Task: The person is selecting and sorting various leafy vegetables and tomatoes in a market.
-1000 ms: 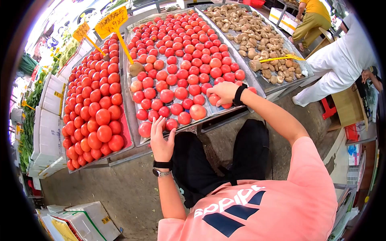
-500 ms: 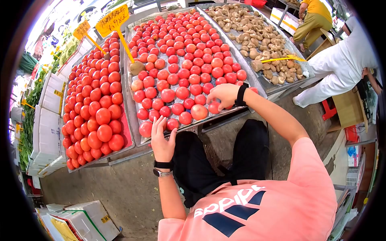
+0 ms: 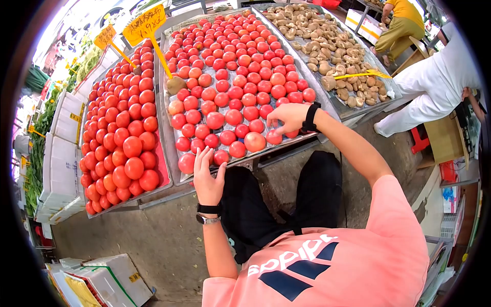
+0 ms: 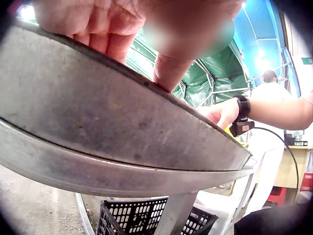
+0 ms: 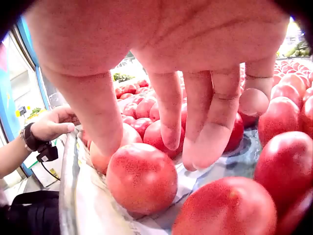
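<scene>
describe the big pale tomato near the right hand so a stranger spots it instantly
Find the middle tray, left of the mushrooms in the head view. Along its near edge, go just left of the tomato by the right hand. There sits the pale tomato: bigger and more orange than the redder ones beside it.

Smooth, glossy tomatoes [image 3: 234, 117] lie mid-frame on paper-like lining [image 5: 102, 200] in a dull, scuffed metal tray [image 4: 117, 117], with matt mushrooms [image 3: 327, 68] upper right and rough concrete-like floor [image 3: 163, 245] lower left.
</scene>
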Available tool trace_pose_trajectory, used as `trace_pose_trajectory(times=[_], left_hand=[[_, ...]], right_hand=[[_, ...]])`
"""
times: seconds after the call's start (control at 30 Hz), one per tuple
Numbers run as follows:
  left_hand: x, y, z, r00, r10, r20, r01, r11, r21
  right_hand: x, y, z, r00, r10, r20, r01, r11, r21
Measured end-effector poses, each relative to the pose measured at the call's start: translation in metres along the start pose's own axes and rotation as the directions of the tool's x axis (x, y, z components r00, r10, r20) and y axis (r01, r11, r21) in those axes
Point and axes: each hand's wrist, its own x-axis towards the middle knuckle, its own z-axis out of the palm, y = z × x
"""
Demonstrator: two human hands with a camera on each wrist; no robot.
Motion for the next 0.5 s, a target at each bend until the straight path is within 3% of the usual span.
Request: trace_pose_trajectory(times=[0.07, 0.1, 0.17, 0.2, 0.3, 0.5], left_hand=[[0.0, -0.001, -0.001, 1.0, -0.007, 0.003, 0.007, 1.0, -0.009], [0.0, -0.002, 0.0, 1.0, -0.013, 0.007, 0.013, 1.0, -0.018], [0.0, -0.002, 0.0, 1.0, -0.01, 0.008, 0.01, 1.0, -0.015], [0.0, -0.001, -0.001, 1.0, 0.001, 0.005, -0.001, 1.0, -0.002], [0.0, 0.002, 0.0, 0.999, -0.031, 0.021, 0.031, 0.999, -0.035], [0.0, 0.001, -0.001, 0.998, -0.054, 0.029, 0.056, 0.997, -0.059]], right_hand=[[0.004, 0.004, -0.008, 0.995, -0.014, -0.102, 0.019, 0.999, 0.05], [0.003, -0.003, -0.018, 0.988, 0.045, -0.146, -0.047, 0.999, -0.015], [0.009, 0.005, -0.022, 0.942, -0.132, -0.308, 0.068, 0.975, -0.212], [0.007, 0.002, -0.021, 0.956, 0.0, -0.292, -0.068, 0.972, -0.225], [0.019, 0.004, -0.01, 0.972, 0.071, -0.226, -0.143, 0.936, -0.322], [0.033, 0.007, 0.011, 0.944, -0.049, -0.325, -0.124, 0.862, -0.491]])
